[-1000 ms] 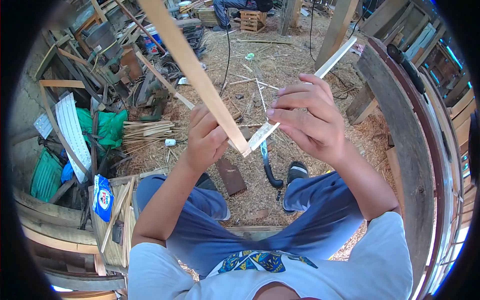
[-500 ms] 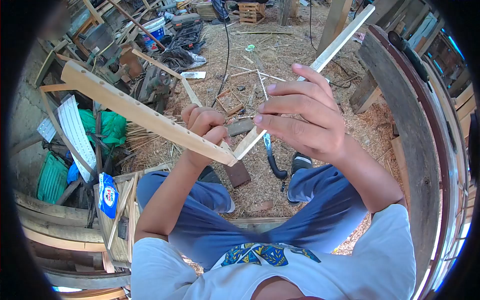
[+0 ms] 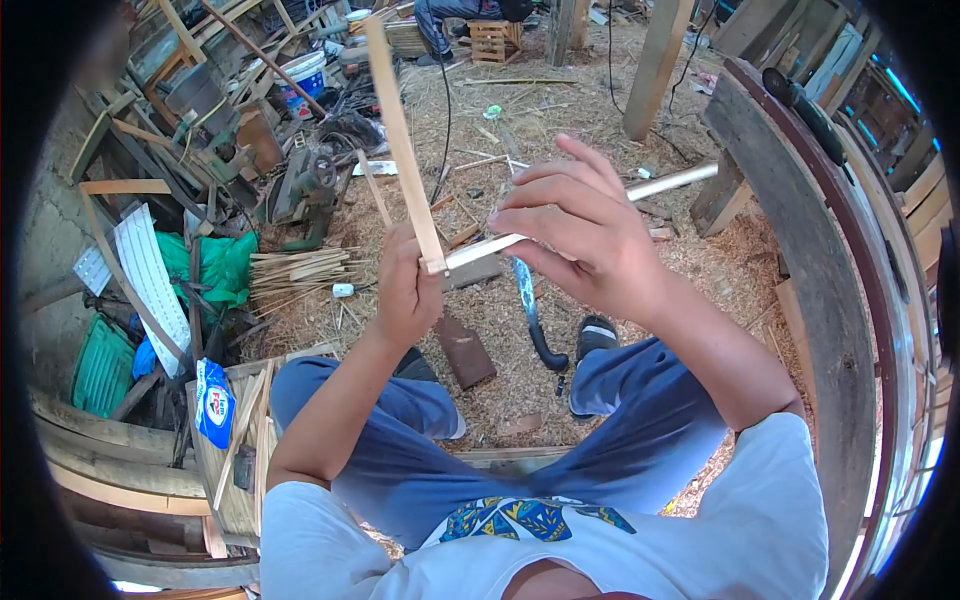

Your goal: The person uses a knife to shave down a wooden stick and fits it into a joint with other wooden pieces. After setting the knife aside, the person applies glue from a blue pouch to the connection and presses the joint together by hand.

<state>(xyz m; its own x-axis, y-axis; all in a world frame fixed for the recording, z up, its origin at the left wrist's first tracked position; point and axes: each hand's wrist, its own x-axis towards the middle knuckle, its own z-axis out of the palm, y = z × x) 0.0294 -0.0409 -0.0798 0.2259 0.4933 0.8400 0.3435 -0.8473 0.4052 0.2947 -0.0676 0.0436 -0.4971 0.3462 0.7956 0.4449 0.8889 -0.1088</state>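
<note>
My left hand is wrapped round a wooden frame near its corner. One flat strip of the frame rises from that corner, and a thinner strip shows behind my fist. Joined at the same corner is a pale, slender wooden strip running right. My right hand pinches this strip between thumb and fingers, partly hiding it. Below, on the shavings, lies a long-bladed tool with a black curved handle. A brown wooden block rests beside my shoe.
A heavy plank structure curves along my right. To the left are a blue-and-white packet on boards, a green bag and a bundle of thin sticks. A wooden post stands ahead. Another person's leg shows at the back.
The frame has turned: its flat strip swung from leaning left to nearly upright, and the pale strip dropped closer to level. Both hands still hold it, the corner now higher and further left.
</note>
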